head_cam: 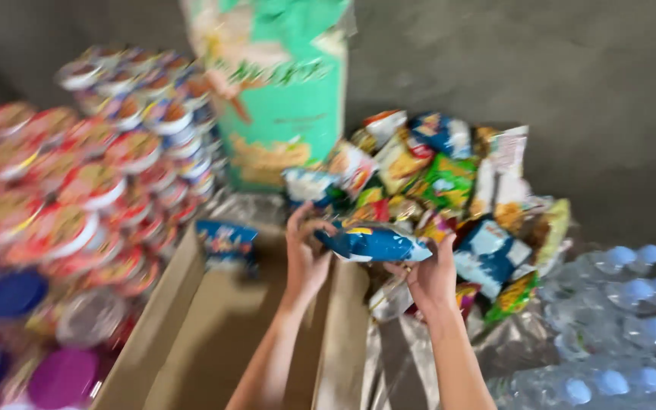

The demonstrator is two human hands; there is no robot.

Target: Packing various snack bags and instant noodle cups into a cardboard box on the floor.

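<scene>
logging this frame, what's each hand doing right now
Left hand: closed on one end of the blue snack packet.
Right hand: gripping its other end.

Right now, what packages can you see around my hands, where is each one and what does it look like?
Blue and white snack bag: flat, held by left hand and right hand.
Pile of snack packets: behind the hands, mixed colours.
Tall green sack: upright, back centre.
Stacked cup tubs: left, red and white lids.
Cardboard box: open, below, with a small blue packet inside.
Bottles: right, blue caps.
</scene>
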